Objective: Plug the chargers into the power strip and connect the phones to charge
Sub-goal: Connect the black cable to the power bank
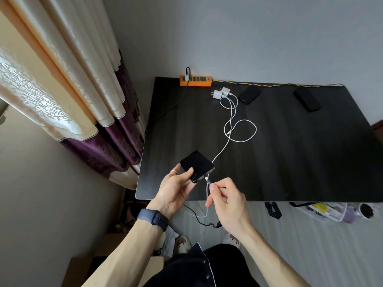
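Note:
My left hand [176, 186] grips a black phone [198, 164] above the near left part of the dark table [290, 162]. My right hand [227, 196] pinches the plug end of a white cable [207, 180], its tip right at the phone's bottom port. That cable [226, 146] runs back to two white chargers [220, 93] lying unplugged near the orange power strip [195, 81] at the table's far edge. A second white cable [246, 131] lies looped, its end free. Two more black phones [249, 94] [307, 99] lie at the back.
A black plug and cord [187, 72] sit in the strip's left socket; the cord trails off the table's left side. A yellow braided cord [269, 84] runs along the back edge. Curtains [83, 90] hang at left. Clutter [323, 211] lies on the floor at right.

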